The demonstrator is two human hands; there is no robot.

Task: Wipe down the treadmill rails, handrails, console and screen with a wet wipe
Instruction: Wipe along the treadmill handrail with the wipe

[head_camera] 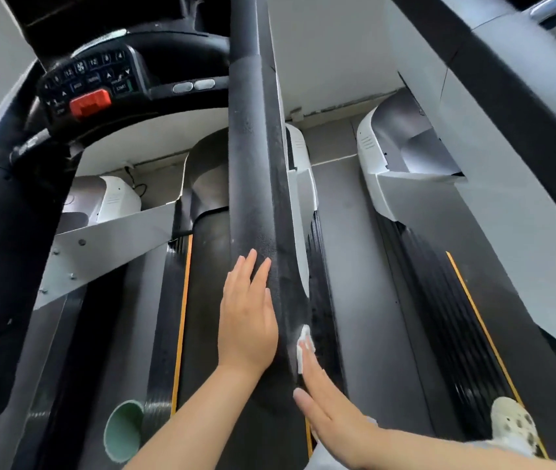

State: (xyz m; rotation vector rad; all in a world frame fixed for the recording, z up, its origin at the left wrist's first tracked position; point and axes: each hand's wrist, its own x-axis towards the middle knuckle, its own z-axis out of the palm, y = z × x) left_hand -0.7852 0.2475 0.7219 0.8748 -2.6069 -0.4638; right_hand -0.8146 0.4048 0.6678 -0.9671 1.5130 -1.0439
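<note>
Head view: handrail [256, 184] wiping is underway; the wet wipe [303, 347] is pressed on by the flat right hand [331, 398], the flat left hand [247, 317] steadying. Console [90, 83], upper left, seems next.

Most of the wet wipe [303, 347] is covered by the straight fingers of the right hand [329, 412]; only a white edge is seen against the handrail [256, 184]. The handrail's top is cut off by the upper edge. The console keypad [90, 79] is blurred, so most labels cannot be read. The green cup [124, 430] is partly hidden by the left forearm. The shoe [512, 425] is clipped near the bottom edge.
</note>
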